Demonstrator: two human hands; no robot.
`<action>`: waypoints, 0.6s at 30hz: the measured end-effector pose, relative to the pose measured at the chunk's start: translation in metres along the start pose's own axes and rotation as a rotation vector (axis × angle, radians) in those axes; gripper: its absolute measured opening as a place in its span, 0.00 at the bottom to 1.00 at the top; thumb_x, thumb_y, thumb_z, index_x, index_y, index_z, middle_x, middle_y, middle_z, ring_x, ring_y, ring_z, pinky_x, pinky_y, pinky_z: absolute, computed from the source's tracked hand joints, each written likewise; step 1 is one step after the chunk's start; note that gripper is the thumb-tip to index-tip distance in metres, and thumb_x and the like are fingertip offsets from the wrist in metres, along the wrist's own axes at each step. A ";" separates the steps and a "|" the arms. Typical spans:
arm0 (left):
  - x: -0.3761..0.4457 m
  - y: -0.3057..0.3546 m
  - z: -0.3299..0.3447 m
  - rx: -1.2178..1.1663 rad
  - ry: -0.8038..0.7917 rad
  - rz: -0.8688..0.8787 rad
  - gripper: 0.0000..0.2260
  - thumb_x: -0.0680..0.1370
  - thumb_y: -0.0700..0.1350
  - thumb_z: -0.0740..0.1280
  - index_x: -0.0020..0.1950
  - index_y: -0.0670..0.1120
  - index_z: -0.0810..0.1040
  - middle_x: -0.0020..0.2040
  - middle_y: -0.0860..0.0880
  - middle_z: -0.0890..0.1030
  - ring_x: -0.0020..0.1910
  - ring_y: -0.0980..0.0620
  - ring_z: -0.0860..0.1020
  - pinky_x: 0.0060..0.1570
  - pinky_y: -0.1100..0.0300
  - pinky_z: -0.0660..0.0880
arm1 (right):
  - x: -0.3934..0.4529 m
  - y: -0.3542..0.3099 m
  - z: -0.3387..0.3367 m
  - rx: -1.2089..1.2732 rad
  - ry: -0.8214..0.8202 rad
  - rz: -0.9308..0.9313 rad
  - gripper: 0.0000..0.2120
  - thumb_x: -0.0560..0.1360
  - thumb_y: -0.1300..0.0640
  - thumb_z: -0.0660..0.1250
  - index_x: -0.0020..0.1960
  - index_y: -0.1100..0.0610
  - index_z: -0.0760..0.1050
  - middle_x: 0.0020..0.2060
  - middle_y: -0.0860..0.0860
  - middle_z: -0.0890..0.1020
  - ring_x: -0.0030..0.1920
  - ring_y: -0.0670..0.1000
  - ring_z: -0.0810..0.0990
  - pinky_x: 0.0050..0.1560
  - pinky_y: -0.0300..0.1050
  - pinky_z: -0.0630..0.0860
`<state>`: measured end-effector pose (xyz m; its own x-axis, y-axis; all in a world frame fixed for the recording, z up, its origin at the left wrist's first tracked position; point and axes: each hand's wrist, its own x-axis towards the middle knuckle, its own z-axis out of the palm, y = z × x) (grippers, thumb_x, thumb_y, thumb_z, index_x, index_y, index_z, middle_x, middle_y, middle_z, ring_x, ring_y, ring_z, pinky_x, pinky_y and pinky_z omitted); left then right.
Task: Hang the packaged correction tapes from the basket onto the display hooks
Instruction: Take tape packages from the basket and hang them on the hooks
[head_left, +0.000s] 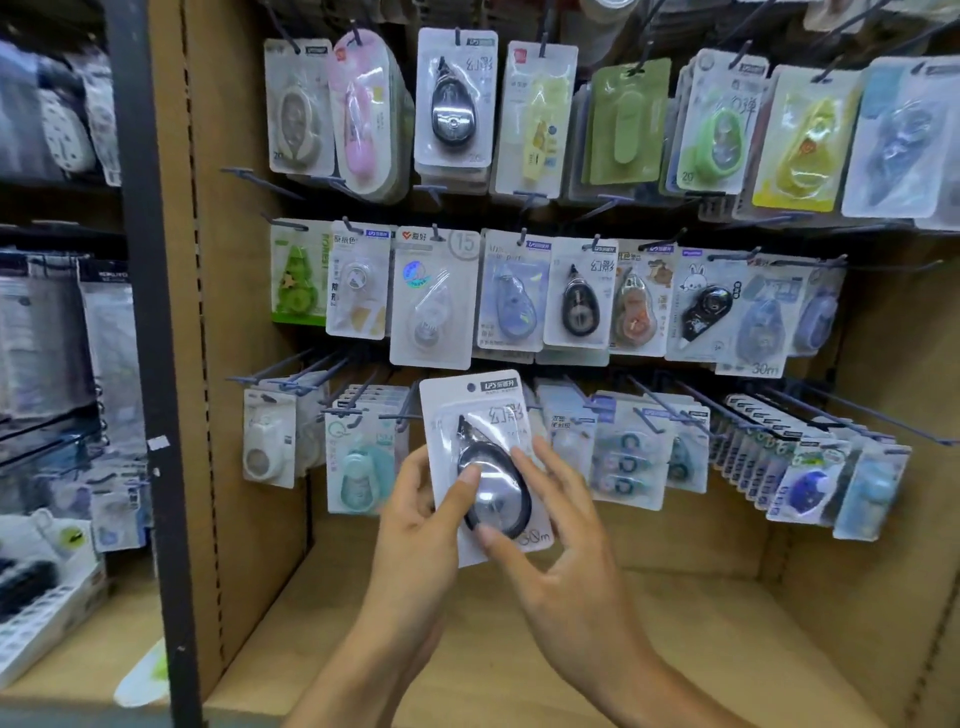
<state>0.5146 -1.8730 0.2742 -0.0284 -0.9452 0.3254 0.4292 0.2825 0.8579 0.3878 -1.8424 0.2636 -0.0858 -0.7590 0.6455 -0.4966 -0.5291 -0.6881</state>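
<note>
Now, both hands were on the packaged correction tape (485, 462), held up in front of the bottom row of the cardboard display (244, 291). The left hand (423, 512) pinched the card's lower left edge, thumb across the clear blister and fingers curled behind. The right hand (558, 525) had its grip on the lower right, thumb low on the blister, a fingertip higher on it, the rest hidden behind the card. The card stood nearly upright, its long axis running top to bottom and tipped slightly left at the top, printed face toward the camera. The hang hole (471, 387) sat at the upper end, and the black tape's nose pointed up and left inside the blister. The risk, as I judged it, lay in the threading: the empty hook (400, 417) poked out just beside the card's left edge, below the hole, so a tilted card could catch the tip on the cardboard instead of the hole. With both grips low, the top could wobble. A shove might also knock the teal tape pack (358, 467) on the neighbouring peg. Matching black packs (453, 98) hung higher up, so the wrong hook was another possible slip.
</note>
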 end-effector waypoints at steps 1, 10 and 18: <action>-0.004 -0.001 0.003 0.015 0.007 -0.003 0.10 0.82 0.41 0.68 0.62 0.50 0.80 0.54 0.48 0.88 0.54 0.49 0.87 0.52 0.53 0.83 | -0.003 0.001 -0.005 0.008 -0.013 0.024 0.32 0.74 0.53 0.76 0.74 0.40 0.68 0.72 0.28 0.61 0.71 0.26 0.58 0.62 0.18 0.59; 0.001 -0.012 0.043 0.232 -0.012 0.017 0.16 0.81 0.40 0.71 0.67 0.54 0.81 0.61 0.51 0.86 0.56 0.56 0.85 0.49 0.60 0.84 | 0.020 0.018 -0.055 -0.047 -0.001 0.027 0.33 0.70 0.54 0.79 0.70 0.37 0.70 0.67 0.32 0.66 0.66 0.24 0.62 0.62 0.20 0.63; 0.115 0.048 0.138 0.607 -0.033 0.244 0.22 0.84 0.47 0.68 0.78 0.53 0.71 0.71 0.47 0.76 0.59 0.53 0.78 0.49 0.71 0.76 | 0.151 0.010 -0.087 -0.123 0.215 -0.077 0.30 0.78 0.58 0.71 0.77 0.52 0.66 0.77 0.36 0.57 0.72 0.31 0.53 0.61 0.19 0.56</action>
<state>0.4069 -1.9454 0.4073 -0.0269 -0.8395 0.5428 -0.1583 0.5397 0.8268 0.2949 -1.9293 0.3834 -0.2193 -0.6132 0.7589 -0.6086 -0.5220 -0.5976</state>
